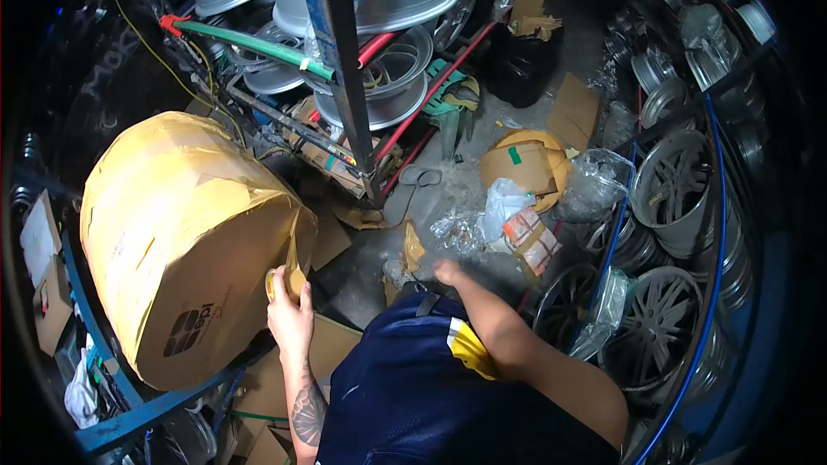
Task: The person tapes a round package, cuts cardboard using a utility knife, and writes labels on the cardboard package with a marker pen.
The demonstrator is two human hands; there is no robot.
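Note:
A large round bundle (181,215) wrapped in tan tape and cardboard fills the left side, its flat cardboard face (215,301) with dark printing turned toward me. At that face's right edge, my left hand (290,314) is wrapped round a roll of tape (274,282). A strip of tan tape (294,245) runs from the hand up to the bundle's rim. My right hand (446,272) hangs in front of my body, away from the bundle, with its fingers curled; anything inside them is too small to make out.
Silver wheel rims (392,90) are stacked on a rack behind a blue post (340,60). More rims (663,314) stand at the right behind blue bars. Cardboard (519,164), plastic wrap and a black bag (521,65) lie on the floor. A blue beam (142,422) is below the bundle.

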